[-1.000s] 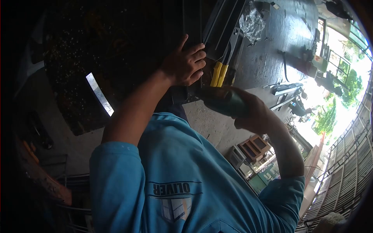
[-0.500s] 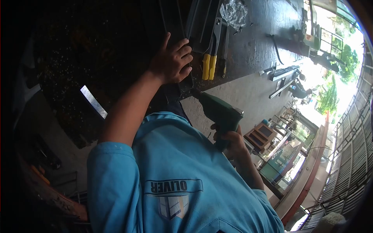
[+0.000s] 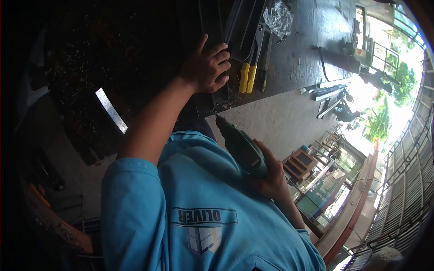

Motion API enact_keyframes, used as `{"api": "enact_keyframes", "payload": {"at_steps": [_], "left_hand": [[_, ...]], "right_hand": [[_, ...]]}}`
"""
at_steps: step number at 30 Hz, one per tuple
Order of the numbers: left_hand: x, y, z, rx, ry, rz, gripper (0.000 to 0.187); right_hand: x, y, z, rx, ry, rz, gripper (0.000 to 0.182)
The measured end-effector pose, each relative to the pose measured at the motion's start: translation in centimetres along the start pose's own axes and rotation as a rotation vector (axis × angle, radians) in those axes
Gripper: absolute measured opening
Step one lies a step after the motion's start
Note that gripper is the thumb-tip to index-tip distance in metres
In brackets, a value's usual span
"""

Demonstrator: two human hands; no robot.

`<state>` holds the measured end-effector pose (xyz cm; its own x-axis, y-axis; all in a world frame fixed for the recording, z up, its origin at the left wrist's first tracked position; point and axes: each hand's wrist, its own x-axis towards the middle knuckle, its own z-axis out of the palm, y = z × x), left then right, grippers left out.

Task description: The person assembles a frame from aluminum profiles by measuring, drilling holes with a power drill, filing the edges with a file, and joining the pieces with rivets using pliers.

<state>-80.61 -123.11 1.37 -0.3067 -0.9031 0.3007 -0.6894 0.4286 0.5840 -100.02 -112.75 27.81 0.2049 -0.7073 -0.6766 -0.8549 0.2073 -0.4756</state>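
My left hand (image 3: 208, 67) lies palm down with spread fingers on a long black metal bar (image 3: 212, 27) on the dark table. In my right hand (image 3: 271, 174) is a green power drill (image 3: 244, 151), gripped round its rear. The drill's thin bit points at the near end of the black bar, by the table edge; whether it touches cannot be told. Right of my left hand lies a tool with two yellow handles (image 3: 247, 77), beside a slim dark tool (image 3: 265, 79) with a yellow mark on its end.
Crumpled clear plastic (image 3: 279, 20) lies on the table (image 3: 307, 40) near more dark bars. A shiny metal strip (image 3: 110, 110) is at left, among scattered bright specks. Farther right are stacked metal profiles (image 3: 332, 90), a crouching person (image 3: 347, 112) and a wooden cabinet (image 3: 299, 163).
The drill has swung and moved left, its bit now near the bar's end. My right hand has shifted up behind it. The left hand stays on the bar, slightly right in view.
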Motion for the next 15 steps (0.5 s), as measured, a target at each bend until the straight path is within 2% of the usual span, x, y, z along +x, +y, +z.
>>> {"api": "enact_keyframes", "payload": {"at_steps": [3, 15], "left_hand": [[0.0, 0.0, 0.0, -0.013, 0.006, -0.005, 0.031], [-0.1, 0.0, 0.2, 0.006, 0.021, 0.000, 0.032]], "right_hand": [[-0.2, -0.1, -0.2, 0.041, -0.020, -0.049, 0.082], [0.7, -0.6, 0.9, -0.044, -0.024, -0.018, 0.081]]}}
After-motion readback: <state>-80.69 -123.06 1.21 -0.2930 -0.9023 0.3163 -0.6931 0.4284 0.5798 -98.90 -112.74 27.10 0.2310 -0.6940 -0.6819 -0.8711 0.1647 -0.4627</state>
